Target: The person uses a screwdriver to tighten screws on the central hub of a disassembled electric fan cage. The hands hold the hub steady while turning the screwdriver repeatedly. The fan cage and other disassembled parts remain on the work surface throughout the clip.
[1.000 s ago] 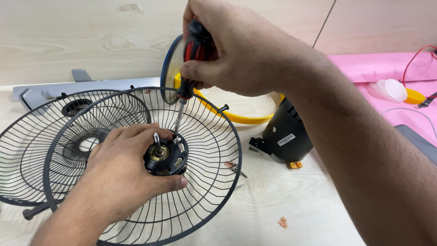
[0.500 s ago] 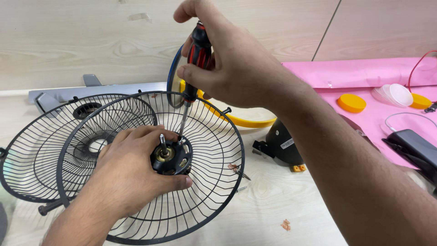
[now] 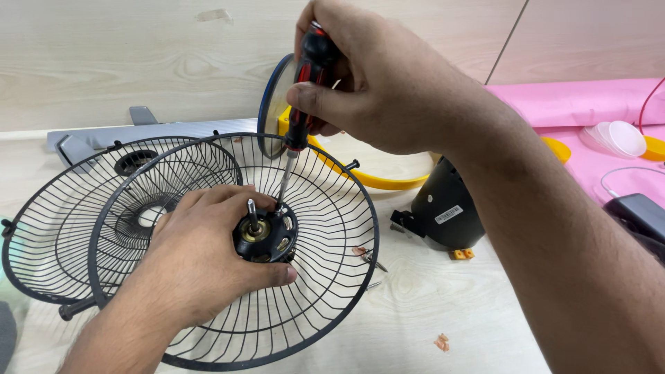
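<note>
Both hands are at work over a black wire fan guard (image 3: 325, 277) lying on a pale wood-grain table (image 3: 443, 312). Left hand (image 3: 201, 266) is wrapped round a small black motor (image 3: 265, 237) at the guard's centre, fingers curled under it, thumb laid along its lower edge; a short metal shaft (image 3: 252, 213) sticks up from the motor's top. Right hand (image 3: 377, 83) is closed tight on a screwdriver (image 3: 302, 104) w/ black-and-red handle, held nearly upright, approx. vertical w/ a slight lean. Its metal shank runs down to the motor's upper rim, tip set just right of the shaft; whether the tip is seated in a screw can't be told.

A second wire guard (image 3: 62, 228) is seen behind and left of the first, partly overlapped by it. A grey plastic fan blade (image 3: 138, 131) is laid along the wall at the back. A yellow-rimmed round part (image 3: 388, 176) is seen behind the right hand, w/ a blue-edged disc (image 3: 273, 104) stood on edge next to the screwdriver. A black housing (image 3: 443, 208) w/ a white label is stood right of the front guard, near its rim. Loose screws (image 3: 370, 260) are lying just beside the guard's right edge. A pink mat (image 3: 575, 118) is spread at far right, w/ a clear plastic cup (image 3: 620, 138) on it.
</note>
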